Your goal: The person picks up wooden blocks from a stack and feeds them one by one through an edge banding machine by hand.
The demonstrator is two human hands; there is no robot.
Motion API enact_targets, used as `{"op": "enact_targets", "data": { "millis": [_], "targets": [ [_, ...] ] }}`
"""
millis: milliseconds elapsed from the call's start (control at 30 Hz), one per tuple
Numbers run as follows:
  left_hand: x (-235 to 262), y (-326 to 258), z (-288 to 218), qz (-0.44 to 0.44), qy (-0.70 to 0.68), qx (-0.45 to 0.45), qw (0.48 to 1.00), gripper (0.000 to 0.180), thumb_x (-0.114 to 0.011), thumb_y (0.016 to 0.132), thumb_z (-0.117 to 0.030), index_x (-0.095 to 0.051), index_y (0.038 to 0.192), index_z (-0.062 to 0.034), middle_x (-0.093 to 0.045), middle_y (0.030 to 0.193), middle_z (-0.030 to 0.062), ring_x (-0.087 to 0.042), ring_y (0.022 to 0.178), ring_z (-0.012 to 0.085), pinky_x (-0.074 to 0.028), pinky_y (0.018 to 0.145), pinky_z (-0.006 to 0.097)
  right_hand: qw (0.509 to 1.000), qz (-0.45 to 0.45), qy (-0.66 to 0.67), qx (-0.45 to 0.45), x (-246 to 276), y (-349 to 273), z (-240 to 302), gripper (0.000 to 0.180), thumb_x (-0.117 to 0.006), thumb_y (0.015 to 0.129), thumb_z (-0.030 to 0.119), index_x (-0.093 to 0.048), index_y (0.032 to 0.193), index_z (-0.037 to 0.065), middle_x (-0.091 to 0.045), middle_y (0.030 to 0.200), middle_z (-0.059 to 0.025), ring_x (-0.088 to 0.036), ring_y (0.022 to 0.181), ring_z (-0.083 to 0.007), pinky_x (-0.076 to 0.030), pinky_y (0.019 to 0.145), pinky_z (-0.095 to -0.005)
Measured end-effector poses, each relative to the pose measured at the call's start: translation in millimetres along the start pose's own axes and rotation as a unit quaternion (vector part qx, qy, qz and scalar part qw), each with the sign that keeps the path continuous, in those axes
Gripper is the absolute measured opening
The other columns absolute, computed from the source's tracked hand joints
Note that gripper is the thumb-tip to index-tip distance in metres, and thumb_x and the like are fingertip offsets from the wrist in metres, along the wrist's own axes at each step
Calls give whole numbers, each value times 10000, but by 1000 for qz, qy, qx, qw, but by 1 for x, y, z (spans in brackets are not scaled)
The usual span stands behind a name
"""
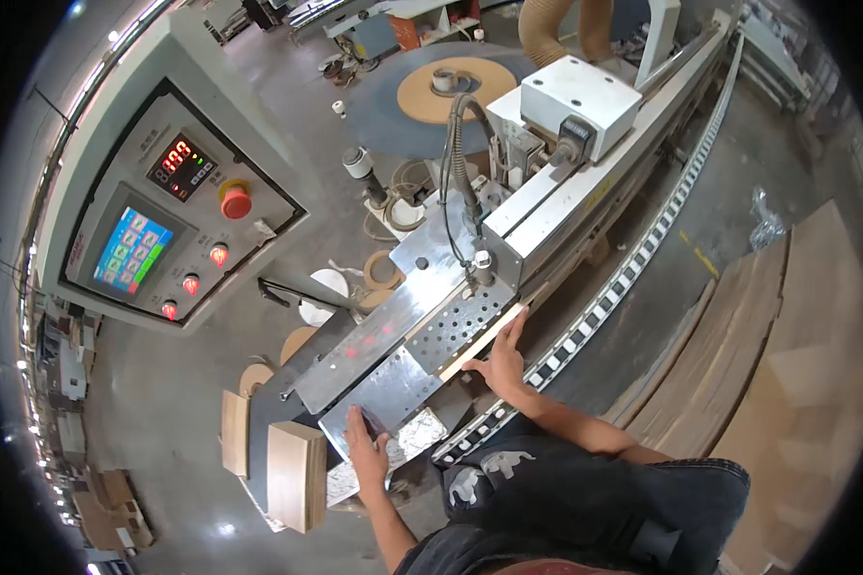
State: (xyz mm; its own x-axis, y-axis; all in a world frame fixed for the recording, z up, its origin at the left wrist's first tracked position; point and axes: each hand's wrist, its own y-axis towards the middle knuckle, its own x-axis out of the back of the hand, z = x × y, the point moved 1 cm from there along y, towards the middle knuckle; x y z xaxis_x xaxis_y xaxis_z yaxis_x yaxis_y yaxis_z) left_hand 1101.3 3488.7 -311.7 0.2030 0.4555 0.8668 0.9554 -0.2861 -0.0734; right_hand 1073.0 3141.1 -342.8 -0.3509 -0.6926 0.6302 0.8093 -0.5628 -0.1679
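Note:
My right hand (501, 362) lies flat with fingers stretched on a narrow pale wooden strip (479, 345), pressing it against the machine's infeed by the perforated metal plate (458, 321). My left hand (365, 450) rests flat, fingers apart, on the shiny metal table (384, 393) near its front edge. The strip points toward the long grey machine body (566, 192) and runs beside the black-and-white track of conveyor pads (623, 278).
A control panel (177, 206) with a coloured touchscreen, red number display and red buttons stands at left. Wooden blocks (295, 474) stand by the table's near corner. Stacked pale boards (786, 364) lie at right. Edge-band rolls (443, 88) and hoses sit behind.

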Motion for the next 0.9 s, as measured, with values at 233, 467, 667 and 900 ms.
{"op": "enact_targets", "data": {
  "millis": [233,467,667,900],
  "targets": [
    [1,1,9,-16,1,-30,999,977,-780,806,14,-277,1642,-37,-397,1641,232,-371,1510,444,-293,1245,505,993,-65,-89,36,26,43,-39,1363,-960,684,464,-152,1573,-182,83,1674,-393,-689,1094,-494,-610,838,-450],
    [-11,3,18,-7,26,-33,999,925,-758,865,-27,-263,1646,-32,-344,1676,218,-294,1564,412,-216,1271,554,987,-102,-111,-61,61,45,-50,1153,-760,868,631,-251,1602,-98,-130,1685,-354,-684,1119,-476,-621,812,-450],
    [5,-39,37,-20,-78,-100,992,693,-785,869,-121,-497,1489,-8,-494,1535,241,-472,1425,419,-379,1204,467,969,-116,-156,151,-18,-48,-30,605,-778,893,335,-600,1362,-4,-580,1422,-268,-644,1180,-441,-547,946,-506],
    [90,-81,112,-112,44,3,993,704,-795,883,-279,-509,1494,-76,-403,1606,258,-321,1498,507,-268,1246,571,963,-75,-220,137,-31,-81,-9,409,-623,1019,422,-752,1203,80,-772,874,-122,-694,788,-349,-469,924,-445]
  ]
}}
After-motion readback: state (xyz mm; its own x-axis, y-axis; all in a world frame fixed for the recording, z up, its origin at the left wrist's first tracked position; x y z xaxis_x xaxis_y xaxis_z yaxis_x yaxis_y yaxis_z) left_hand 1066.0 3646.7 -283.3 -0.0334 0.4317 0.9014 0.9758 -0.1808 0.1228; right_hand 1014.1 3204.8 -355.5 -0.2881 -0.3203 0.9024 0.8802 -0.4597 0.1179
